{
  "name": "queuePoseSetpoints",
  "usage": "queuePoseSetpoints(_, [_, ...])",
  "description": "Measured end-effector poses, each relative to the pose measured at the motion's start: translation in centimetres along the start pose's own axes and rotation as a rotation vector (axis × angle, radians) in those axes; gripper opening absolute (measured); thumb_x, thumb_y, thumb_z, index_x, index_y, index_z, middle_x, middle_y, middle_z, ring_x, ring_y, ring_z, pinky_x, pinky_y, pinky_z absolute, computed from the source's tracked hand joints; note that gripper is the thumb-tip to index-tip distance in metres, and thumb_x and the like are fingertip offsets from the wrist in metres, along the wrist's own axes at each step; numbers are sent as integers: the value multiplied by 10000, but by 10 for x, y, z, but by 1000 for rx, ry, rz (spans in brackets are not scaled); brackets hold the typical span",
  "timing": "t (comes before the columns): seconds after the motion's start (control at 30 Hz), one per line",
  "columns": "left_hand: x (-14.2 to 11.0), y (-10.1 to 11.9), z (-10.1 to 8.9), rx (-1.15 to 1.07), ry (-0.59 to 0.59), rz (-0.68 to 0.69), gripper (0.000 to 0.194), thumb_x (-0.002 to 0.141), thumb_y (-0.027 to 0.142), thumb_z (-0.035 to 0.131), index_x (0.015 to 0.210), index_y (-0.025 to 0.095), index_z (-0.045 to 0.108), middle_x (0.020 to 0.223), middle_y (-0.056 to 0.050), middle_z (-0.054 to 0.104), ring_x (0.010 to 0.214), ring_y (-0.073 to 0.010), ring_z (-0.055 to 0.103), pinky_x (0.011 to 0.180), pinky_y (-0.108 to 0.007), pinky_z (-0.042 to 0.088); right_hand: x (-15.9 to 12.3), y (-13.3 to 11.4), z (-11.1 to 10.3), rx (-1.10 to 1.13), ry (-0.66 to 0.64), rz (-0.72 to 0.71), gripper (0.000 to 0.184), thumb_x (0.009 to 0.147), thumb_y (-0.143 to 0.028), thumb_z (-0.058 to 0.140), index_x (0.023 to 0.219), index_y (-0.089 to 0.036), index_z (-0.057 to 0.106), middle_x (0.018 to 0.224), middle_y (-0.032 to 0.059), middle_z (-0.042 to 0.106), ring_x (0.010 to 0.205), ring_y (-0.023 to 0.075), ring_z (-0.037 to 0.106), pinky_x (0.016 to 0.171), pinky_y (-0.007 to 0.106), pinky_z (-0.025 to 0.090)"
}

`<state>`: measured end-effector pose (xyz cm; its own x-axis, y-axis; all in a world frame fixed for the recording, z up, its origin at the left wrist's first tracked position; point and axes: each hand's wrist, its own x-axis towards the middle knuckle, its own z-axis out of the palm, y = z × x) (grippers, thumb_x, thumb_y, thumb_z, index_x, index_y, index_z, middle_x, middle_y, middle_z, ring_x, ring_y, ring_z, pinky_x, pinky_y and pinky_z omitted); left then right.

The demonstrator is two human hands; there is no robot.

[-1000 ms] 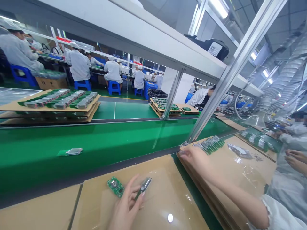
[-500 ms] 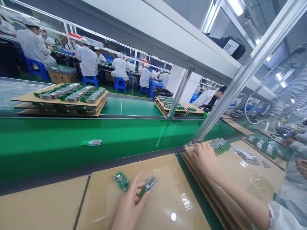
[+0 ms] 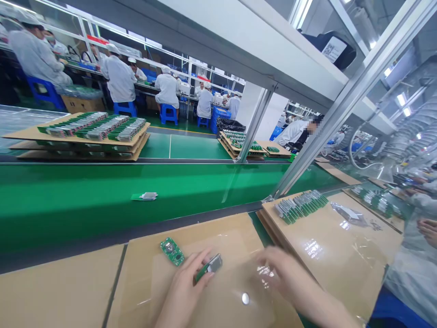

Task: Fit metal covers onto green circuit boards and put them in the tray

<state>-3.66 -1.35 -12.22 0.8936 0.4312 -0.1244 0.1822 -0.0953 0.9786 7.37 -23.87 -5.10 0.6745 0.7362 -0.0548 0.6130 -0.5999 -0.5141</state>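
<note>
Between the thumb and fingers of my left hand [image 3: 182, 284] is a small green circuit board with a display [image 3: 212, 264], tilted just above the film-covered cardboard sheet [image 3: 143, 278]. Beside those fingers, another green circuit board [image 3: 172, 251] lies flat on the same sheet. My right hand [image 3: 278, 271] is blurred by motion over the sheet's right side; its fingers are too smeared to show whether they hold anything. To its right, a row of green boards with displays [image 3: 300, 206] rests on stacked cardboard [image 3: 327, 246].
Behind the sheet runs a green conveyor belt [image 3: 85, 187], carrying one board with a display [image 3: 146, 196]. Loaded cardboard stacks [image 3: 78, 145] stand beyond it. A slanting metal post [image 3: 307, 150] rises at the right. A bright round spot [image 3: 245, 298] shows on the near sheet.
My right hand has come away from the row of boards, moving left and toward me. The board on the belt has shifted right. My left hand keeps hold of its circuit board.
</note>
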Motion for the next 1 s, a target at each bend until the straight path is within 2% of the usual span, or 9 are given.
queuePoseSetpoints(0.03, [-2,3,-1,-81,-13,-41,450,645,352,663,1085,259,678,979,-60,636,878,-242,569,746,-324,489,-6,-7,19,72,-107,19,304,707,-35,617,913,-257,611,924,-10,637,766,153,614,673,228,468])
queuePoseSetpoints(0.07, [-5,6,-2,-176,-37,-92,477,638,351,683,1102,242,667,1013,-65,628,889,-235,569,753,-320,491,-11,-12,36,113,-150,50,356,660,10,623,902,-250,597,930,-18,622,747,137,608,657,207,460])
queuePoseSetpoints(0.13, [-14,13,-4,-362,-102,-191,508,640,352,718,1120,201,649,1009,-68,632,862,-206,576,755,-296,485,-17,-18,63,146,-137,66,384,636,78,561,858,-236,566,936,-23,595,770,122,595,689,192,446])
queuePoseSetpoints(0.2, [-23,19,-5,-515,-134,-251,478,662,350,741,1098,178,648,920,-47,652,823,-172,586,779,-268,465,-18,-20,77,160,-79,42,342,676,93,484,797,-222,538,920,-15,581,826,125,585,749,203,436])
queuePoseSetpoints(0.37, [-38,23,1,-750,-40,-270,430,706,319,750,1097,204,616,797,-7,661,787,-162,634,802,-293,477,-1,-23,69,210,-115,32,234,731,7,484,769,-215,549,848,9,588,798,164,581,726,255,435])
queuePoseSetpoints(0.47, [-40,21,2,-755,-74,-283,590,703,319,759,1230,175,537,716,-17,676,673,-159,638,724,-306,501,15,-33,65,301,-107,102,133,762,-100,558,692,-213,553,726,-3,593,706,179,576,658,277,428])
queuePoseSetpoints(0.6, [-41,19,0,-874,-143,-329,833,713,287,761,1408,163,320,697,-29,683,558,-128,603,587,-263,481,28,-55,74,586,47,187,173,835,-346,588,718,-219,593,681,-1,639,665,187,596,637,299,458])
queuePoseSetpoints(0.77, [-40,13,1,-1118,-146,-353,696,719,188,759,1336,246,442,670,30,622,514,-61,536,539,-200,434,29,-70,91,885,107,194,294,867,-484,529,910,-217,644,764,23,672,672,174,634,608,288,523])
queuePoseSetpoints(1.0, [-40,12,4,-1126,-212,-353,695,755,188,730,1362,254,396,652,19,644,510,-78,563,507,-202,433,25,-71,90,916,148,248,279,805,-487,612,811,-211,654,683,18,680,622,178,651,595,300,560])
